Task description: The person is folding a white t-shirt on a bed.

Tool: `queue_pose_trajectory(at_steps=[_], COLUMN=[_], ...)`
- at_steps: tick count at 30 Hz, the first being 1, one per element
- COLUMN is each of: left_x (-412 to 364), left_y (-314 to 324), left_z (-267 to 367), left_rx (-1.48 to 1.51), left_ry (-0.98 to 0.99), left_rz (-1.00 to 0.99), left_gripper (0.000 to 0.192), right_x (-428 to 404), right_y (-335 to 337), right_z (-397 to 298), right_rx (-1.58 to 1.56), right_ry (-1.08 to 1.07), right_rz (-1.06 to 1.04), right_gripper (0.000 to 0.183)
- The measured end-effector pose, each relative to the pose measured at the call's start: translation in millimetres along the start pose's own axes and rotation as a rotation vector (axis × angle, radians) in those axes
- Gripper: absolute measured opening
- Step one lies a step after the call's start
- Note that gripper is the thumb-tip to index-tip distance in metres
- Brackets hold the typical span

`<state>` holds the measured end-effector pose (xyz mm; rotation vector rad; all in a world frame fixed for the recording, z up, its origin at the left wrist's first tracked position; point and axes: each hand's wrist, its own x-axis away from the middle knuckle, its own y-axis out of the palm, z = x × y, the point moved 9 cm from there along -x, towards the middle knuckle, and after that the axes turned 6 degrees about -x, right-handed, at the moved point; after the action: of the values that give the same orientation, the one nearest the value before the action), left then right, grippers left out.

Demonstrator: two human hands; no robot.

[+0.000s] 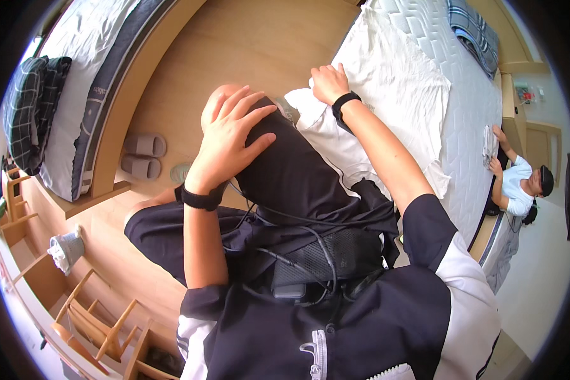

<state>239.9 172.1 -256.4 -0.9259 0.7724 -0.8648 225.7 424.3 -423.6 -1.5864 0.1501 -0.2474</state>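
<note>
My left hand rests with its fingers spread on my raised knee, over the leg of my black trousers. It holds nothing. My right hand is closed on the edge of a white garment, with a bit of white cloth showing beside its fingers. The garment, perhaps a T-shirt, lies spread and wrinkled on a bed's white quilted mattress. One part of it hangs over the mattress edge near my knee. Black bands circle both my wrists.
A black mesh pouch with cables lies in my lap. Grey slippers sit on the wooden floor by a second bed. Wooden chairs and a small bin stand at left. Another person handles folded cloth at right.
</note>
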Motion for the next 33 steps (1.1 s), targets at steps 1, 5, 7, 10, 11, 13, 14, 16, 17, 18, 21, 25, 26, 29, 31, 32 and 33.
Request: queue_pose_trajectory(at_steps=[1,5,7,10,11,13,14,16,17,18,21,25,26,29,31,32,33], left_x=[0,2,0,1,2,-1,-2,-3,-4,-4,-5,-5,-6,1,4,1,1], left_y=[0,0,-1,-1,0,1,1,1,0,1,1,1,2,3,-2,-4,-4], left_z=[0,-3,-2,-3,-5,-3,-3,-1,0,0,0,2,2,-2,-2,-1,1], left_rx=[0.008,0.033,0.031,0.024,0.018,0.025,0.029,0.023,0.017,0.017,0.021,0.024,0.031,0.015,0.012,0.014,0.015], left_ry=[-0.004,-0.022,-0.018,-0.025,-0.032,-0.025,-0.022,-0.017,-0.012,-0.012,-0.016,-0.024,-0.024,-0.033,-0.044,-0.038,-0.030], left_rz=[0.001,0.003,0.003,-0.007,-0.011,-0.011,-0.009,-0.011,-0.009,-0.011,-0.012,-0.015,-0.014,-0.008,-0.006,-0.002,-0.002], left_gripper=[0.043,0.043,0.043,0.043,0.043,0.043,0.043,0.042,0.042,0.042,0.042,0.042,0.042,0.042,0.042,0.042,0.042], right_x=[-2,-7,-4,9,14,19,17,14,13,9,6,14,23,53,77,91,104], right_y=[0,-5,-30,-29,-24,-18,-13,-8,-8,-15,-23,-37,-54,-76,-59,-51,-36], right_z=[2,17,46,81,90,101,101,93,92,81,59,49,37,-24,-58,-66,-73], right_rx=[0.000,-0.278,-0.709,-1.005,-1.025,-1.006,-0.991,-0.975,-0.976,-0.981,-1.016,-0.981,-0.698,-0.545,-0.443,-0.392,-0.341], right_ry=[0.000,0.029,0.034,0.241,0.353,0.386,0.354,0.291,0.294,0.185,0.066,0.038,-0.090,-0.325,-0.283,-0.316,-0.348], right_rz=[0.000,0.077,0.405,0.576,0.573,0.560,0.476,0.361,0.361,0.357,0.308,0.351,0.473,0.457,0.100,0.095,0.090], right_gripper=[0.016,0.022,0.025,0.017,0.015,0.013,0.013,0.009,0.009,0.008,0.018,0.025,0.028,0.023,0.018,0.018,0.019])
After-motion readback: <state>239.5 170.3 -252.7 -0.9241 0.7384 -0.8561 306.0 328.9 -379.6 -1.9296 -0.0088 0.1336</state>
